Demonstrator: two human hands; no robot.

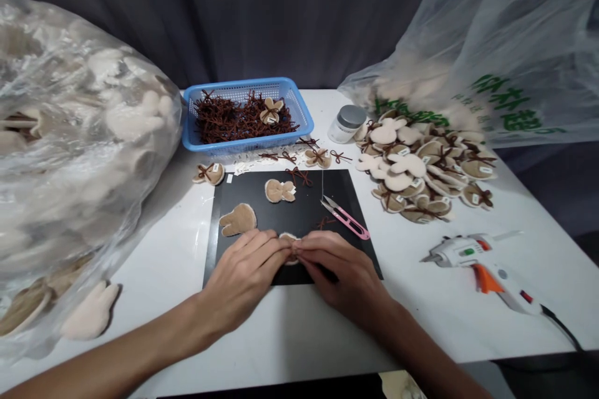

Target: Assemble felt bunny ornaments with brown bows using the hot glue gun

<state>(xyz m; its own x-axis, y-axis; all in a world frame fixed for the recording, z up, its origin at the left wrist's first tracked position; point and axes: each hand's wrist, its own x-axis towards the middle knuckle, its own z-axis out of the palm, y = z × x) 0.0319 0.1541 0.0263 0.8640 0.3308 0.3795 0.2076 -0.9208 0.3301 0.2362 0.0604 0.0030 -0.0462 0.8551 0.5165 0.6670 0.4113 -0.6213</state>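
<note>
Both hands meet over the front of a black mat (262, 199). My left hand (250, 268) and my right hand (341, 268) have their fingertips pinched together on a small tan bunny-shaped fabric piece (290, 237), mostly hidden under the fingers. Left of it on the mat lies a larger tan bunny piece (239, 219). A second bunny piece (279, 191) with a white label sits farther back. Pink thread snips (346, 217) lie to the right, with brown bows (299, 176) behind and one brown bow (324, 222) near my right hand.
A blue basket (248, 144) of brown bows stands at the back beside a grey-lidded jar (347, 123). Finished-looking bunnies (421, 168) are heaped at right, before a plastic bag (510, 75). A glue gun (482, 262) lies front right. A stuffed clear bag (84, 156) fills the left.
</note>
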